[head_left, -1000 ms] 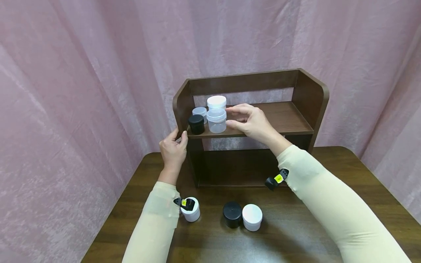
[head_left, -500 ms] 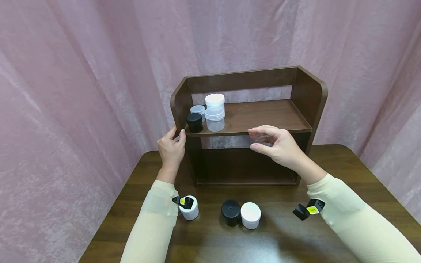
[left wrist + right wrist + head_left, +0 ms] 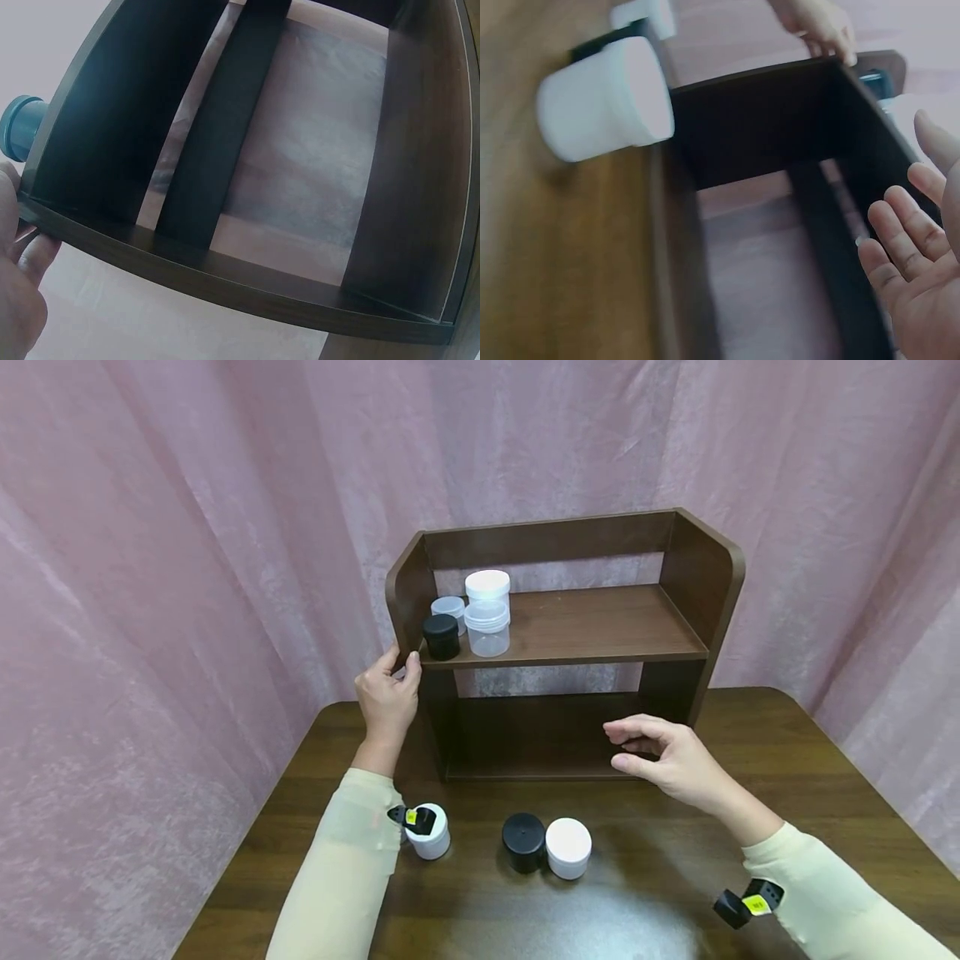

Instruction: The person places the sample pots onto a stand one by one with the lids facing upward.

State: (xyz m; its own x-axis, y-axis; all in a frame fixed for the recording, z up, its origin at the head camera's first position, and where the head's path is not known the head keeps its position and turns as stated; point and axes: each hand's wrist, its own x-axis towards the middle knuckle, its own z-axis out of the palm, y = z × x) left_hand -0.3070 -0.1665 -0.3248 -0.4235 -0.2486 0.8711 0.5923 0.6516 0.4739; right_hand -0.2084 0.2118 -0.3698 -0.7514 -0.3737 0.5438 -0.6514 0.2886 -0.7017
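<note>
A dark wooden two-level shelf stands at the back of the table. My left hand pinches the front edge of its left side panel, thumb in front; the left wrist view shows the fingers against that edge. My right hand hovers empty, fingers relaxed, before the lower opening, and its fingers spread loosely in the right wrist view. On the upper level's left end stand a black jar, a clear jar, a white-lidded jar and a small clear jar.
On the brown table stand a black jar touching a white jar, and another white jar partly behind my left wrist camera. A pink curtain hangs behind. The upper level's right part holds nothing.
My right hand left the clear jar on the upper level, drew back and dropped to the front of the lower opening. The left hand stayed on the side panel.
</note>
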